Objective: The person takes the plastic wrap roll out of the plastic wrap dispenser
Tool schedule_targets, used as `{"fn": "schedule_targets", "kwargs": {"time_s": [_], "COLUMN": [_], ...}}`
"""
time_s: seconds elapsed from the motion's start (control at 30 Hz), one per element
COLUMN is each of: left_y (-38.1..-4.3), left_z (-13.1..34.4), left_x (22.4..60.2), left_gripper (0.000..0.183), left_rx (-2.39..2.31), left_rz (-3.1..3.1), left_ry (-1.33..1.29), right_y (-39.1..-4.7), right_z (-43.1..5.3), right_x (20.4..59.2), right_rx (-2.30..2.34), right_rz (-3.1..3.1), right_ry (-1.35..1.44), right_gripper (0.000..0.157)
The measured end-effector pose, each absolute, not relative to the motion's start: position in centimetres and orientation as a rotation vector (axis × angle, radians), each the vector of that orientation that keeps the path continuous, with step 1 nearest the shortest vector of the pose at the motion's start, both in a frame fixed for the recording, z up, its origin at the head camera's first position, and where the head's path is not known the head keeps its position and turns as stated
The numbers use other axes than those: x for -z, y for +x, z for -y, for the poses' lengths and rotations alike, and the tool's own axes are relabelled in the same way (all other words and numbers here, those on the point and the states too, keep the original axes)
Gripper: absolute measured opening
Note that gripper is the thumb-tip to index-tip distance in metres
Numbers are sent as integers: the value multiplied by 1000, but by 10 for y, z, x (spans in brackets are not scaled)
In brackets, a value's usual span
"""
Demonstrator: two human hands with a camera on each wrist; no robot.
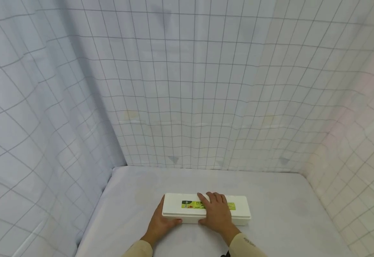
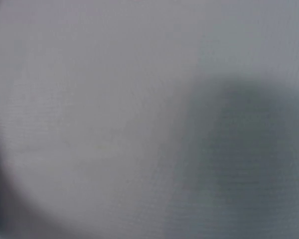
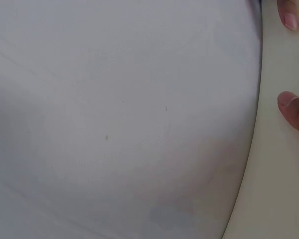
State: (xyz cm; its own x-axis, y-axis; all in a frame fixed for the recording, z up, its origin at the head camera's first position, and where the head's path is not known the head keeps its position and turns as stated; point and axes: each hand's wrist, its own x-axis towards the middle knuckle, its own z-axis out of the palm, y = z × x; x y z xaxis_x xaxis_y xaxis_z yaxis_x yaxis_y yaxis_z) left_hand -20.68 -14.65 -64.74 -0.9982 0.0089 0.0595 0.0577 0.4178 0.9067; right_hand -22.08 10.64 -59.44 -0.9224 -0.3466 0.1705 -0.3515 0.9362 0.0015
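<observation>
A long white box [image 1: 174, 207] with a lid and a yellow-green label lies on the white-covered surface in the head view. My left hand [image 1: 161, 221] grips its left end, the thumb along the front side and the fingers mostly hidden behind the end. Over the lid lies my right hand [image 1: 218, 212], holding the box across its width; its fingers spread over part of the label and its thumb touches the front side. In the right wrist view the box's pale side [image 3: 274, 174] shows at the right, with a thumb [image 3: 295, 112] and another fingertip against it.
White cloth walls [image 1: 193, 89] with a dark grid stand at the back and both sides. The white tabletop [image 1: 276, 207] stretches around the box. A small dark object [image 1: 226, 254] shows at the bottom edge. The left wrist view holds only blurred pale cloth and shadow.
</observation>
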Motion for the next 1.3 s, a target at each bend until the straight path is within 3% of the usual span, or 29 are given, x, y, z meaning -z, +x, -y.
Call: {"fn": "schedule_targets", "kwargs": {"time_s": [0.3,0.6,0.83,1.13,1.3], "left_y": [-205,-206,-203,-201,-200], "left_z": [147,147,148,148,147], "left_x": [644,652,660,667,666], "left_gripper": [129,108,109,113,112], "left_rx": [1577,1438,1377,1218,1192], "left_rz": [2707,2694,2696,2730,2730], "left_ry": [-28,-77,-73,-76,-82], "right_y": [-218,-216,-215,-214,-212], "right_z": [-113,-108,-101,-89,-90], "right_x": [594,590,581,562,563], "right_rx": [-62,-64,-73,25,28], "right_rz": [2916,2946,3036,3141,3142], "right_ry": [586,623,608,583,590], "right_gripper": [103,100,96,105,103]}}
